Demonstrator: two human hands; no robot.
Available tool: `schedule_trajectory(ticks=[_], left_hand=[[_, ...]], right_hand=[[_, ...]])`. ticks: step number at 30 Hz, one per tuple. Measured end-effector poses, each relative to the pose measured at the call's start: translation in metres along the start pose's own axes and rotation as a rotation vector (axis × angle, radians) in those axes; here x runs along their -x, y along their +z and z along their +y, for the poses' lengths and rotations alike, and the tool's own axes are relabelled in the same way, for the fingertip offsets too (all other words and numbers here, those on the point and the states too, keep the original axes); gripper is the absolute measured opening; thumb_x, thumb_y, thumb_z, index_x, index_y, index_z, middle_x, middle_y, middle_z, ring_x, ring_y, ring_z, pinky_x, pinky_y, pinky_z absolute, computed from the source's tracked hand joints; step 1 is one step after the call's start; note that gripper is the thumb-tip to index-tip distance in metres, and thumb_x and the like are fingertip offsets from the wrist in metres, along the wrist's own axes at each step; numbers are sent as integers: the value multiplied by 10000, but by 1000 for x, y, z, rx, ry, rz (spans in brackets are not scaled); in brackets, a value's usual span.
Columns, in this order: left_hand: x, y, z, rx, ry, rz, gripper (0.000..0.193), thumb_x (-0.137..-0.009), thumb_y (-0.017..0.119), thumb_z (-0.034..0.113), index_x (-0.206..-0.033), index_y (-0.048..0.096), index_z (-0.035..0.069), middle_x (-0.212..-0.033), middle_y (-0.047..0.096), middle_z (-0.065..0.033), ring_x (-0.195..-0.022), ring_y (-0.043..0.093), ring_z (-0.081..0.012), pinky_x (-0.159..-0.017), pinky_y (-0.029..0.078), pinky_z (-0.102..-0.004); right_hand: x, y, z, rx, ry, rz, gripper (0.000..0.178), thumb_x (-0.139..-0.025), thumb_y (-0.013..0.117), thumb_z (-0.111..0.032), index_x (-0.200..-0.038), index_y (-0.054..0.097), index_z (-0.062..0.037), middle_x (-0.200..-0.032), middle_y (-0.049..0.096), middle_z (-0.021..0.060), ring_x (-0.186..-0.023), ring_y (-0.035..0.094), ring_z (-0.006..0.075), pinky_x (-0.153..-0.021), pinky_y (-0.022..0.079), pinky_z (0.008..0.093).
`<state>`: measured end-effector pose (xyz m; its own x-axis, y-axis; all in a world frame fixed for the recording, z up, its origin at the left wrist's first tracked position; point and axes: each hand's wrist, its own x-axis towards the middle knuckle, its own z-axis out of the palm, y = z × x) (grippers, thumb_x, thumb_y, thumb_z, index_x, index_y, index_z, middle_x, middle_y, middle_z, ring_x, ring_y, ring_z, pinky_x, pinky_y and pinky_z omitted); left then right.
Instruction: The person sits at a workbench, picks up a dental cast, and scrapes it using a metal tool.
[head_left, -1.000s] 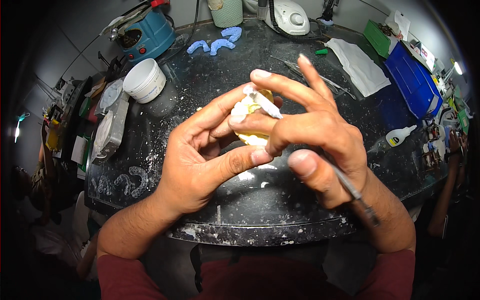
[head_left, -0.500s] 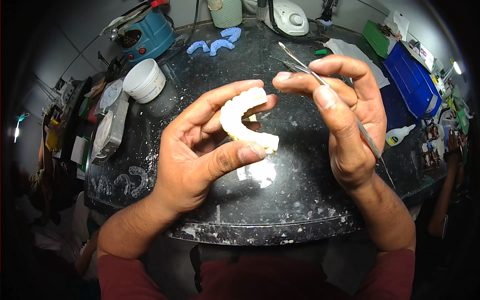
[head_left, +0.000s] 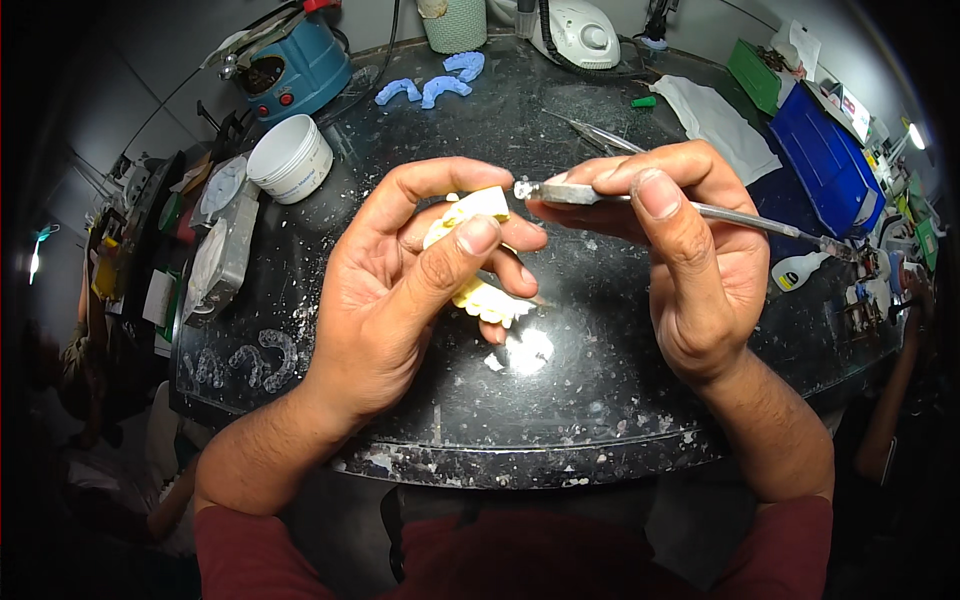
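Observation:
A pale yellow dental arch model (head_left: 490,300) is gripped in my left hand (head_left: 375,275), thumb pressed across its middle and fingers behind it. The model is tilted, with one blunt end near my index fingertip and a row of teeth lower down; my thumb hides part of the arch. My right hand (head_left: 700,240) is closed in a pinch on a slim metal dental instrument (head_left: 755,220), lying almost level. Its thicker, pale-tipped end points left, close to the upper end of the model. I cannot tell whether they touch.
Metal tweezers or a similar pointed tool (head_left: 600,135) lie behind my right hand. Blue arch pieces (head_left: 445,90), a white tub (head_left: 290,160) and a teal machine (head_left: 300,70) stand farther back. Clear arch trays (head_left: 275,360) lie left. A blue bin (head_left: 825,150) and white bottle (head_left: 797,270) are right.
My left hand has tilted the model, and my thumb has moved up over it. The instrument in my right hand has swung from steep to nearly level, its thicker end now beside the model.

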<state>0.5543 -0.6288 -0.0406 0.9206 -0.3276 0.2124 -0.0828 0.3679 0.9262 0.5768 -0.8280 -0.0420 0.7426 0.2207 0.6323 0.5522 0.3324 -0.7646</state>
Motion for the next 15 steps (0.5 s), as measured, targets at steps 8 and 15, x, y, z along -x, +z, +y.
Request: schedule_trajectory(ticks=[8,15], left_hand=[[-3,1,-3,-176,94,48,318,-1006,431,263,-1160,497,-7,-922,632,-125,-780,618,-155,-697,481,-254],[-2,6,-2,-138,16,150,303,-1000,269,279,-970,451,39,-697,517,-88,-622,475,-128,-614,393,-237]], right_hand=[[-1,2,0,52,-62,40,226,-986,384,-161,-973,512,24,-945,633,232,-907,654,286,-861,545,440],[-5,-4,5,134,-108,47,286,-1021,379,-198,-1050,519,50,-988,636,212,-894,684,305,-830,580,421]])
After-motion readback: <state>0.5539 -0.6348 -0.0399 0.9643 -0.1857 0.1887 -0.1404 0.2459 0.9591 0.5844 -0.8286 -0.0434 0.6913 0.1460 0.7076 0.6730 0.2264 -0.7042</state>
